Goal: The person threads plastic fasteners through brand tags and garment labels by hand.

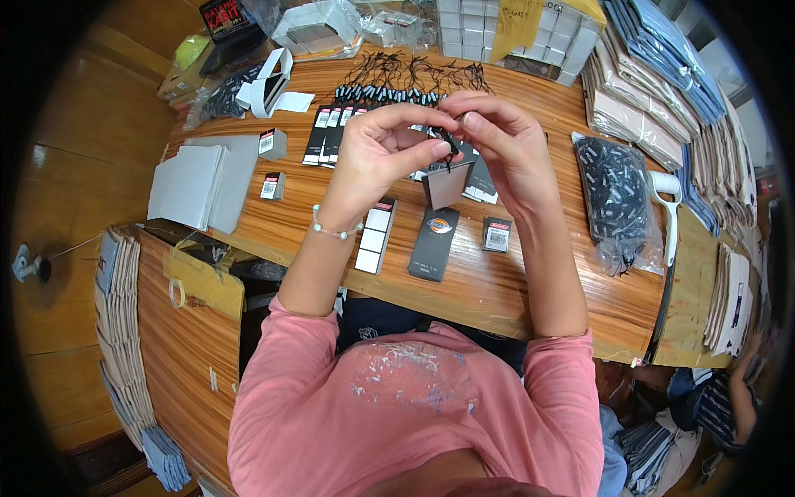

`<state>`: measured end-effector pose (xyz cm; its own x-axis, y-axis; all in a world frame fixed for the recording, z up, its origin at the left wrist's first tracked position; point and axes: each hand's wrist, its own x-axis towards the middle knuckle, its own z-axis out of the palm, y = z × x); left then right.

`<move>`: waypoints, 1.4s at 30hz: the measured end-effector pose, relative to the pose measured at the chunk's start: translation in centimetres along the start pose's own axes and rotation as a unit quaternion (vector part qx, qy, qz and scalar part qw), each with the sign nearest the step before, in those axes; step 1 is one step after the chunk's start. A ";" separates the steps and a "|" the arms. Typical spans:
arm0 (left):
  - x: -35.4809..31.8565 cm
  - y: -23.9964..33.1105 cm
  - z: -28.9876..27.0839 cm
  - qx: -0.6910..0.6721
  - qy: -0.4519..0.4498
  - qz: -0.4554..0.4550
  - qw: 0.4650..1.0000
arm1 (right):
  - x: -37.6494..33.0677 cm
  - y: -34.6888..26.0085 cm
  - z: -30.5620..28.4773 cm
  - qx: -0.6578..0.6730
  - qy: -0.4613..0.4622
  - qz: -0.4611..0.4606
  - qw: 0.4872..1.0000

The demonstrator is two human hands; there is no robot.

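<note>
A hang tag [448, 186] dangles over the table from a thin black cord. My left hand [383, 149] pinches this cord between thumb and forefinger. My right hand [507, 149] is closed at the thumb and forefinger, close beside the left, on the cord's upper end; the fingers partly hide it. Below lies a stack of dark hang tags [432, 244] with an oval logo. Left of that is a pile of tags with white label boxes [375, 236], and to the right a small stack of barcode stickers [497, 234]. Finished-looking tags with cords [319, 137] lie in a row behind my hands.
Two more sticker stacks [272, 185] and white sheets [186, 186] lie at left. A clear bag of black cords [613, 195] and a white tagging tool [667, 199] are at right. Folded garments [633, 99] and a box of small white packs [464, 37] stand behind.
</note>
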<state>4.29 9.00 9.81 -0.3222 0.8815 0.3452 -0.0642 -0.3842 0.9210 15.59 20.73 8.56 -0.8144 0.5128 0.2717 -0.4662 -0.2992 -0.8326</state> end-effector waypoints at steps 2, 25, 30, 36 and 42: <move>0.2 -0.2 -0.2 0.010 0.013 0.011 1.000 | 0.1 0.1 -0.1 0.039 0.003 -0.007 0.999; 0.6 0.3 0.1 0.003 0.079 0.055 0.995 | 0.1 -1.7 -1.4 0.038 0.054 -0.051 0.997; 0.5 0.2 0.3 0.008 0.051 0.034 0.998 | 0.0 -1.4 -0.6 0.032 0.038 -0.045 0.998; 0.8 -0.3 -0.1 0.129 0.071 0.084 0.986 | -0.2 -1.4 0.2 -0.027 0.036 -0.039 0.998; 0.9 0.6 0.5 0.054 0.106 0.035 0.992 | -0.6 -1.1 0.7 -0.179 0.043 -0.066 0.981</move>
<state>4.44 9.69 10.77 -0.5152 0.7717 0.3730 0.0632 -0.3998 0.9144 16.37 20.22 9.66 -0.7161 0.5979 0.3602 -0.4027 0.0677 -0.9128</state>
